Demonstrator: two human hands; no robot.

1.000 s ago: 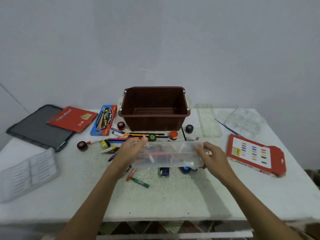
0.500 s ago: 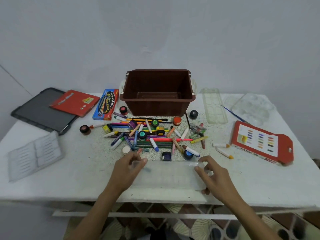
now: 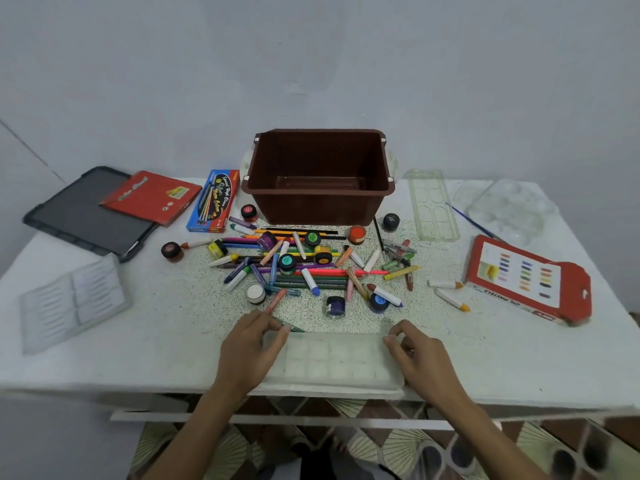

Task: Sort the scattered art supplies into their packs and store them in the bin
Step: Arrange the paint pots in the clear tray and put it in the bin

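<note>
Head, 1 bin (image 3: 318, 206), 1 tray (image 3: 334, 360), 2 hands (image 3: 249, 351) (image 3: 420, 358)

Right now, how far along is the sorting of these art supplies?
Done: nothing; the bin looks empty. In hand: the left hand and right hand hold an empty clear tray at the table's near edge. Left: crayons, pencils and paint pots lie loose mid-table; all need packing and binning.
</note>
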